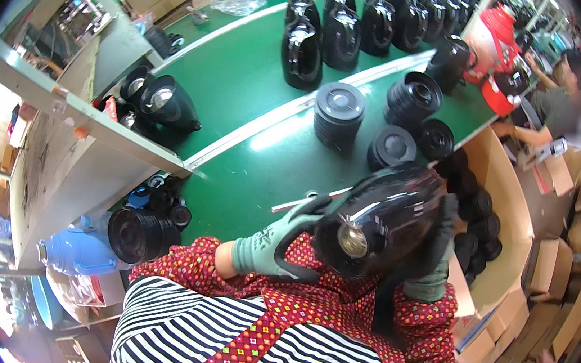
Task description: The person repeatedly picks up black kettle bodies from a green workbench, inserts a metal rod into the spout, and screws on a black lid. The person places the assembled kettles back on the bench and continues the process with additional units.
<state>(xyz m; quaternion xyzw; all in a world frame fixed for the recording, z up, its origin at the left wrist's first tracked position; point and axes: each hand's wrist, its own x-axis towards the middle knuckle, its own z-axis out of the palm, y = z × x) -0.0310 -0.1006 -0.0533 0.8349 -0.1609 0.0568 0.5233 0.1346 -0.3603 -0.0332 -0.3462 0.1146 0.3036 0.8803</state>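
Note:
I hold a glossy black vacuum jug body (403,210) tilted in front of my chest, with a round opening toward me that shows a shiny silvery liner (353,238). My left hand (279,247), in a green and black glove, grips the jug's left end, thumb above and fingers below. My right hand (435,254), gloved alike, is wrapped around its right side; part of that hand is hidden behind the body. Just beyond the jug stand stacks of round black plastic parts (340,111), and a single round black piece (392,147) shows closer in.
Black jugs (341,37) stand in rows along the green bench (245,81). Right of me is a cardboard box (512,209) of black round parts. Left are more jug bodies (166,102) and a blue jug (82,252). Another person (568,107) sits at far right, near red jugs (492,43).

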